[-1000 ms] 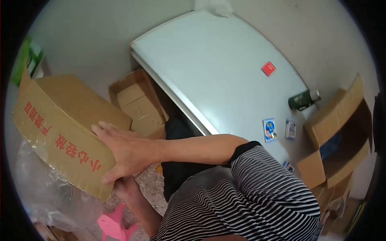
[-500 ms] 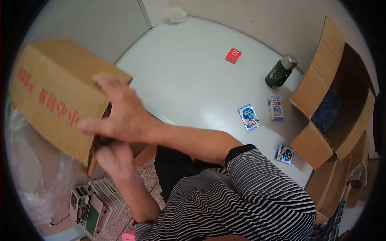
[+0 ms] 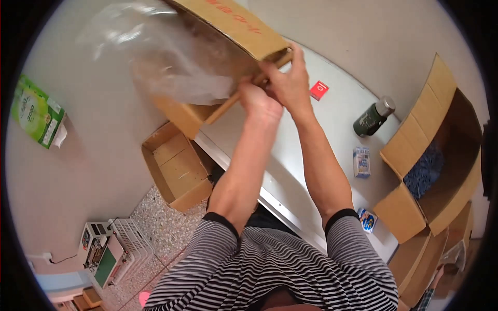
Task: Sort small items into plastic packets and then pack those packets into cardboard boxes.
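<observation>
A brown cardboard box (image 3: 233, 26) with red print is tilted in the air over the far left of the white table. My right hand (image 3: 291, 85) grips its near corner, the fingers bent round the edge. Close beside it, my left hand (image 3: 259, 101) is closed at the edge of a flap, its fingertips blurred and partly hidden. A clear plastic bag (image 3: 171, 67) hangs out of the box's opening to the left. Whatever else is inside the box cannot be made out.
On the table (image 3: 332, 135) are a red card (image 3: 319, 90), a green flask (image 3: 374, 116), a small blue-white carton (image 3: 361, 161) and a blue packet (image 3: 367, 221). An open box (image 3: 410, 207) with blue material stands right. Left are an empty carton (image 3: 179, 171) and a white basket (image 3: 132, 241).
Both hands have swung the box from the left up and across toward the table's far side. Its opening and the plastic bag now show, and the carton below has come into view.
</observation>
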